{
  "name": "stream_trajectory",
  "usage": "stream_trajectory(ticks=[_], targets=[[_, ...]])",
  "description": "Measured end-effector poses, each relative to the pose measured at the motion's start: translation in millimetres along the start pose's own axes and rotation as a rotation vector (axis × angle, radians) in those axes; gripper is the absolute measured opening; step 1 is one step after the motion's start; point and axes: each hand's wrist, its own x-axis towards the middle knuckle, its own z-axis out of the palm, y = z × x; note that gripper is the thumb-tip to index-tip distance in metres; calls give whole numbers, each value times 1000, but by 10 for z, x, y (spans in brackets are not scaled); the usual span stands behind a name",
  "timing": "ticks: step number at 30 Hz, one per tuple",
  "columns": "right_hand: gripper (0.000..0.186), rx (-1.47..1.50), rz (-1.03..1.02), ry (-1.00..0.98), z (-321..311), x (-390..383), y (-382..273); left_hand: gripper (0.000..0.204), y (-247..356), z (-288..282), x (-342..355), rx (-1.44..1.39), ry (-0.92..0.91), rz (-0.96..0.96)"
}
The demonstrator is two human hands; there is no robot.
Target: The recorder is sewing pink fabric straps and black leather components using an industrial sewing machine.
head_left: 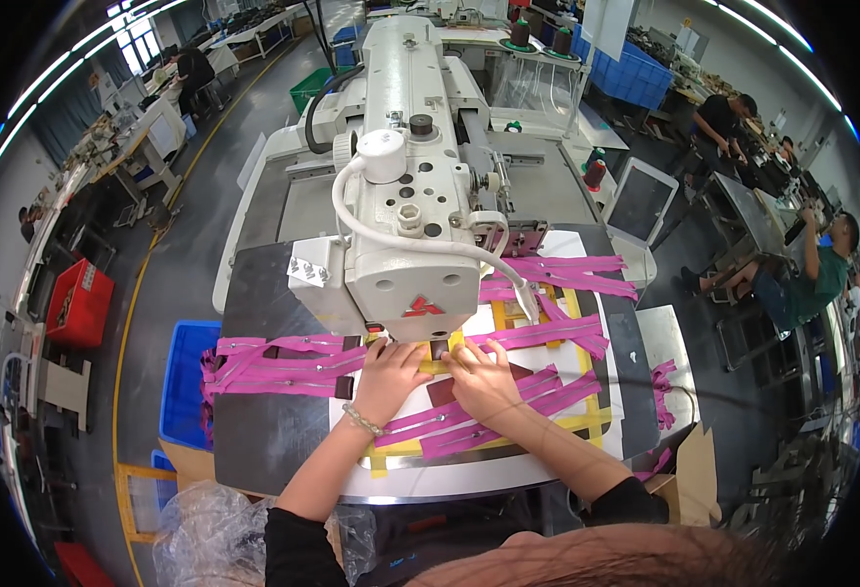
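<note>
My left hand [388, 380] lies under the head of a white industrial sewing machine [406, 186], its fingers stretched and resting on the work. Beside it my right hand [486, 383] has bent fingers, the thumb and forefinger closed at the edge of a small dark brown piece [439, 348]. Around both hands is a white template sheet [420, 479] with yellow strips [577, 423]. Magenta zippers [469, 416] lie in front of the right hand, and more magenta zippers [288, 367] lie left of the left hand. The machine head hides part of the work behind my fingertips.
A blue bin [190, 377] stands at the table's left, with zipper ends hanging near it. Magenta zippers [567, 269] lie at the back right. A tablet-like screen [637, 201] stands right of the machine. Clear plastic [210, 533] lies lower left. People work at the far right.
</note>
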Motion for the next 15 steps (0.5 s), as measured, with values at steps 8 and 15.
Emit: stream_trajectory(ticks=[8, 15], targets=[[40, 58, 17, -16, -48, 19, 6, 43, 95, -39, -21, 136, 8, -30], [42, 101, 12, -63, -113, 31, 57, 43, 148, -56, 6, 108, -34, -65]])
